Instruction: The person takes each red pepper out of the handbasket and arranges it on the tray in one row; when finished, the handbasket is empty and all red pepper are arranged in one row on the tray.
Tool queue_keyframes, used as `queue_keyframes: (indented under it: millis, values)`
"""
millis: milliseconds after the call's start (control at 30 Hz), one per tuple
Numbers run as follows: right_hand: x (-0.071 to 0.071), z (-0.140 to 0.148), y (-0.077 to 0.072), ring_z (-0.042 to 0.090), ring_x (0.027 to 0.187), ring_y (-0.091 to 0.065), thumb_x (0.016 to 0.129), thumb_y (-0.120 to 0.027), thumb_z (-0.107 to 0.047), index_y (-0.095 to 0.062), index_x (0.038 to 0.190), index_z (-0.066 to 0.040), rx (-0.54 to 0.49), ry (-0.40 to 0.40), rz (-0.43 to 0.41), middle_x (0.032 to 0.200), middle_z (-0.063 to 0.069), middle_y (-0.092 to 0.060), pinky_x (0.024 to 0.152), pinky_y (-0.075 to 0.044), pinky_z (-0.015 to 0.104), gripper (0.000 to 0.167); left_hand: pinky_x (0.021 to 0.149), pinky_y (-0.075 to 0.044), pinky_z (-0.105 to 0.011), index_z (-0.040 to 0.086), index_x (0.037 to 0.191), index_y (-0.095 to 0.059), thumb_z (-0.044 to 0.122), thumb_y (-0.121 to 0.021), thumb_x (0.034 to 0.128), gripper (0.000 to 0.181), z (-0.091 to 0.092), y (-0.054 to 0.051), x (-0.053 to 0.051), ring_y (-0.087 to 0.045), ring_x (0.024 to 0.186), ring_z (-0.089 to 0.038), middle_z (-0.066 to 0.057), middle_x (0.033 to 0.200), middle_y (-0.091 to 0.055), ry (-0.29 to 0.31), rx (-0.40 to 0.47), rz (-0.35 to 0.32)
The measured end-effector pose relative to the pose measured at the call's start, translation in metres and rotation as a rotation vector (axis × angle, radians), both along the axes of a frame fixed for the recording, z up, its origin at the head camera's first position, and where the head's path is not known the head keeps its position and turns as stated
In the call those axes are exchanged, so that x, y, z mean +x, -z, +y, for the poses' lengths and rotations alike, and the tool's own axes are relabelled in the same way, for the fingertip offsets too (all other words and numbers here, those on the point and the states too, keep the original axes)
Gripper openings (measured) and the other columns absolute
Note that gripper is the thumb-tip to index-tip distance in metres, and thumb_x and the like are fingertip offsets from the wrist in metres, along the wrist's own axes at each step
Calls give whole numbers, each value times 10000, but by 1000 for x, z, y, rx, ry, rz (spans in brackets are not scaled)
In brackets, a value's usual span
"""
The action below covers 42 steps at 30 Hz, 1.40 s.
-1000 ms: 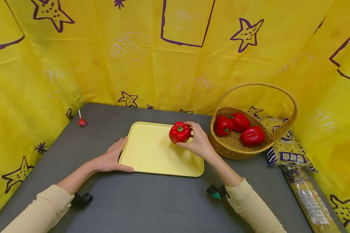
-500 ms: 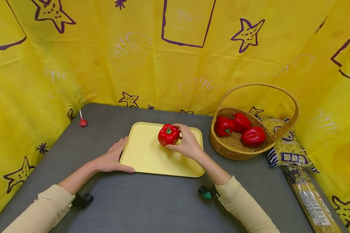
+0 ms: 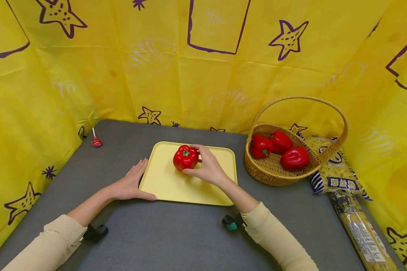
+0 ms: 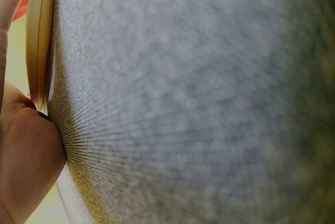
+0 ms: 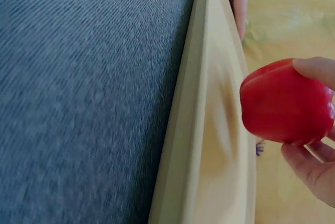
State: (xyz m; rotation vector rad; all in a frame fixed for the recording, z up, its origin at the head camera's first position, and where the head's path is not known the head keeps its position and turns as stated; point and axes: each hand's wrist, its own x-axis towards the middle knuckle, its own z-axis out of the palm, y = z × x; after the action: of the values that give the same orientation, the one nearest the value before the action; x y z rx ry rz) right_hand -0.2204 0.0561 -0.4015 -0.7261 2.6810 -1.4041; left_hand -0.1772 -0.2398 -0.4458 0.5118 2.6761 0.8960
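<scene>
A red bell pepper (image 3: 185, 158) with a green stem is held by my right hand (image 3: 206, 165), thumb on the near side and fingers on the far side. In the right wrist view the bell pepper (image 5: 285, 103) hangs just above the pale yellow tray (image 5: 220, 145). My left hand (image 3: 132, 183) lies with straight fingers along the left edge of the tray (image 3: 169, 188), its thumb at the near left corner. In the left wrist view the tray's rim (image 4: 42, 35) stands beside that hand (image 4: 31, 156).
Right of the tray stands a wicker basket (image 3: 268, 178) with a tall handle, holding several red bell peppers (image 3: 294, 159). Beyond it lie a printed plastic bag (image 3: 339, 177) and a long clear packet (image 3: 364, 237). A red lollipop (image 3: 96, 142) lies at the back left of the grey table (image 3: 162, 241).
My right hand has carried the bell pepper leftward over the tray, from its right part to near its middle. The left hand has stayed at the tray's left edge.
</scene>
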Motion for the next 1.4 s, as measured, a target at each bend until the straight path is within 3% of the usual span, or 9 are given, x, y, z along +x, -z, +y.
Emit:
queue_keyframes:
  millis: [600,1400]
  values:
    - [-1,-33,6,210,1220,-504,753,-856,-168,-419,1411,-66,-41,-88,-21,1361,72,-485,909,-520,330,796,1109,7,-654,-72,1523,-18,537,-813,698,1298,-1,-2,0,50,1442,-468,-289,1582,25,5,27,12]
    - [-7,-66,10,184,1264,-467,788,-830,-191,-367,1463,-77,-4,-143,7,1416,73,-450,950,-485,280,826,1107,12,-659,-44,1533,-4,531,-799,720,1274,-2,0,-1,63,1444,-459,-270,1590,26,16,35,-5]
